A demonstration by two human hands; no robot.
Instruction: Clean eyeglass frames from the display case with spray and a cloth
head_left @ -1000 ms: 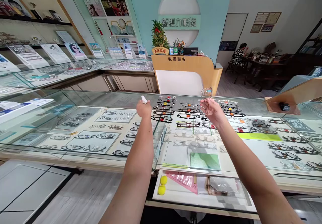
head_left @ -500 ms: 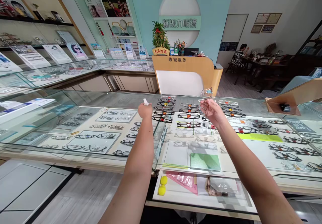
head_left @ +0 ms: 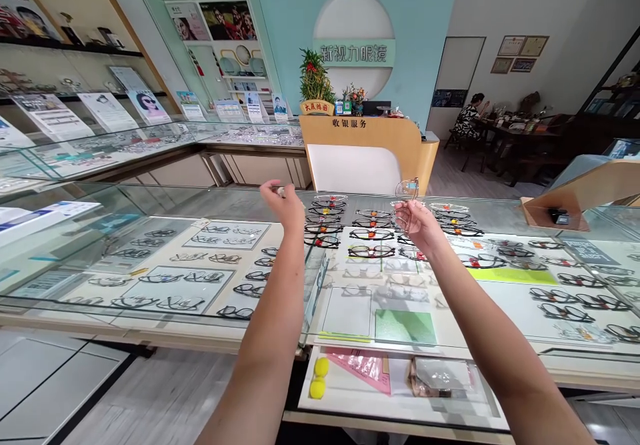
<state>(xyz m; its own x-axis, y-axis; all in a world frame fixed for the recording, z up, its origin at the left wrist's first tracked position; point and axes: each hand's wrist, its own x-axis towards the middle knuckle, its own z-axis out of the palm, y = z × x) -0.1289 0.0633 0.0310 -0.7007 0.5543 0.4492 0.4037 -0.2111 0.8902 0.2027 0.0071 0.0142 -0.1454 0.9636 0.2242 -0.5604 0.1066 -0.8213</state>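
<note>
My right hand holds a pair of clear-framed glasses above the glass counter, one lens upright over the fingertips. To its left, my left hand is raised over the counter with its fingers curled; a small pale thing shows between them, too small to name. Rows of dark-framed glasses with red and orange tags lie between and below the hands. Other frames lie on trays inside the glass case at the left.
Below the counter an open drawer holds yellow round things, a pink sheet and a plastic packet. A wooden stand is at the right. Behind are a reception desk and a seated person.
My left hand has turned and moved slightly left and up, its fingers now showing more. My right hand still holds the clear glasses in nearly the same place. The view has shifted slightly.
</note>
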